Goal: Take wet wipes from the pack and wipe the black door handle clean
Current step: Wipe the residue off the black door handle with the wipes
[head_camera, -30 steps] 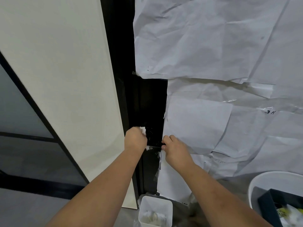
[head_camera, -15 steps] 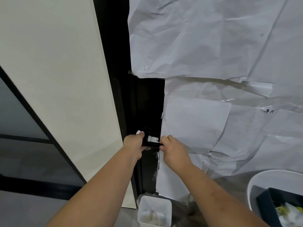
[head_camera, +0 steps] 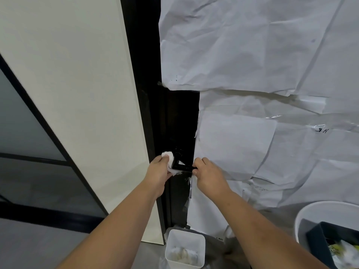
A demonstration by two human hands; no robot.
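**Mia:** Which part of the job is this?

**Ben:** The wiping part, I think. The left hand (head_camera: 157, 170) has its fingers curled round a bunched white wet wipe (head_camera: 169, 159), and the wipe is pressed on the black door handle (head_camera: 181, 165). The handle is a bit below the middle of the frame, on the dark strip of door between the cream panel (head_camera: 77, 94) on the left and the crinkly white paper sheets (head_camera: 252, 55) on the right.

**Mia:** What about the other hand?

**Ben:** The right hand (head_camera: 208, 171) pinches the far end of the handle with curled fingers. It looks like it is keeping the handle steady.

**Mia:** What should come next?

**Ben:** My guess is the wipe needs to slide along the bar toward the right hand, and go round the part where the handle joins the door. Then the right hand would have to let go, so the end under its fingers gets cleaned too.

**Mia:** Are there any tubs?

**Ben:** Yes. A small white bin (head_camera: 185, 249) sits at the bottom middle, with crumpled whitish bits inside (maybe used wipes, but I can't be sure). At the bottom right is a big white bucket (head_camera: 318, 208), with a dark box (head_camera: 318, 239) in it. That box holds something white and yellow, too blurry to name.

**Mia:** And the pack of wipes?

**Ben:** I can't pick it out.
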